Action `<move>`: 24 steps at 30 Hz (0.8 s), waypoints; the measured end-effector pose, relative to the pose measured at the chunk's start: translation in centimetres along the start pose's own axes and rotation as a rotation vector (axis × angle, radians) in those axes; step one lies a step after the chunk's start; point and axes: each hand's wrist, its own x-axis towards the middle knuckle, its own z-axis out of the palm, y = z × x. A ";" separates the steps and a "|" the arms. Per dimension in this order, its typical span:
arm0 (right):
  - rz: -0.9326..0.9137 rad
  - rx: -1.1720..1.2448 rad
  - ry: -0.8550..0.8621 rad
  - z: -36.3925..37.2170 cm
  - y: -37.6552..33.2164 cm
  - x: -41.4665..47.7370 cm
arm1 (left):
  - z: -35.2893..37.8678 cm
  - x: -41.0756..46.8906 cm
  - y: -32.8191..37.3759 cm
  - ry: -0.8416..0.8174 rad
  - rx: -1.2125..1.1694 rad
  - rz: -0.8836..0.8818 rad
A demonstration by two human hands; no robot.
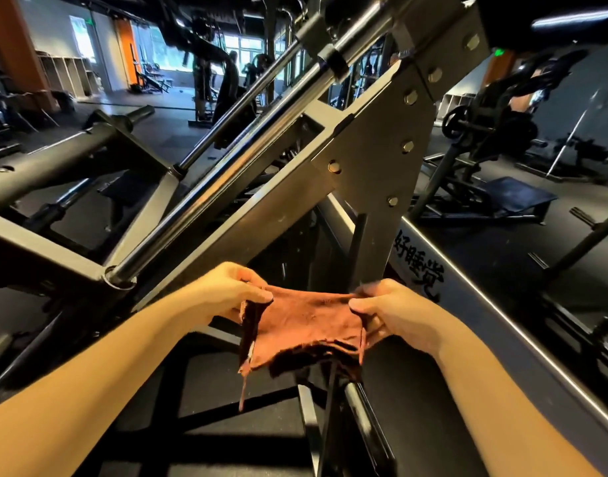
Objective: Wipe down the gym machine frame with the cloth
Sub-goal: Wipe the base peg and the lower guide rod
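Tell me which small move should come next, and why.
Probably press the cloth against the grey frame beam just ahead: the left hand and the right hand pinch it stretched between them, and it seems to touch no metal yet.

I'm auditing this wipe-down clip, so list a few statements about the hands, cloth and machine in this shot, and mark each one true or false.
1. The left hand and the right hand both grip the cloth. True.
2. The cloth is blue. False: it is rust-orange.
3. The cloth is pressed flat against the chrome bar. False: it is held stretched in the air between the two hands, below the bar's lower end.
4. The grey frame plate carries several bolts. True.
5. One hand rests on the frame. False: both hands are on the cloth.
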 end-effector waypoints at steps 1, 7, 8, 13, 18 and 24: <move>0.037 0.024 0.019 0.6 0.3 0.2 | 0.4 0.2 -0.6 0.060 0.034 -0.040; 0.093 0.178 0.201 4.6 1.1 0.1 | 4.0 -1.2 -1.5 0.334 0.033 0.222; 0.078 0.194 0.200 5.3 1.1 -0.1 | 4.7 -1.8 -1.4 0.350 0.029 0.290; -0.046 0.310 0.110 7.1 0.3 -1.6 | 7.6 -3.8 -0.9 0.331 0.078 0.521; -0.167 0.348 0.190 7.5 -0.2 -2.8 | 7.5 -4.6 -1.1 0.080 0.149 0.572; -0.204 0.239 0.178 5.3 -0.5 -3.5 | 4.1 -3.8 -1.7 0.085 0.058 0.383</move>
